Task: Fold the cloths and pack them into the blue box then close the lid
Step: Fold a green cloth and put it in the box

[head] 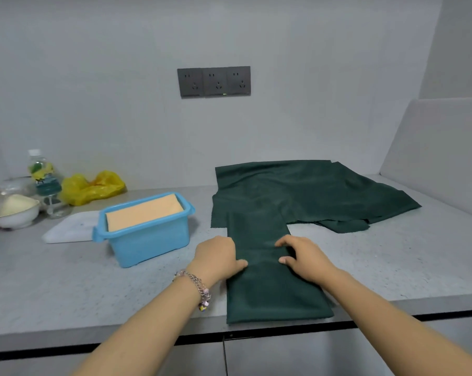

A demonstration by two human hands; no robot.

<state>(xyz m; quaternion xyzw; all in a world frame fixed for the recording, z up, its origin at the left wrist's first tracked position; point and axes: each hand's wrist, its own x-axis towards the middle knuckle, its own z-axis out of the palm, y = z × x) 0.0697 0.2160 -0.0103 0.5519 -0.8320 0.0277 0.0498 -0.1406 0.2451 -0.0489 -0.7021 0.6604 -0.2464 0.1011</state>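
From the head camera, a folded strip of dark green cloth (275,289) lies on the grey counter (93,289), its near end at the counter's front edge. It runs away from the person onto a second green cloth (311,191) spread loosely against the wall. The left hand (218,256) sits at the strip's left edge, its fingers curled over the edge and its thumb on the fabric. The right hand (302,256) rests on the strip's right side, its fingers bent and pinching up a small ridge of fabric. The two hands are apart, with the strip's middle between them.

The blue box (145,234) stands left of the left hand, near it but not touching. It is open, and one folded orange cloth (145,213) fills it to the rim. One white lid (69,226) lies flat just behind the box's left side.

Further left stand one bottle (43,177), one white bowl (15,210) and one yellow bag (93,187). Three sockets (214,81) sit in a row on the wall.
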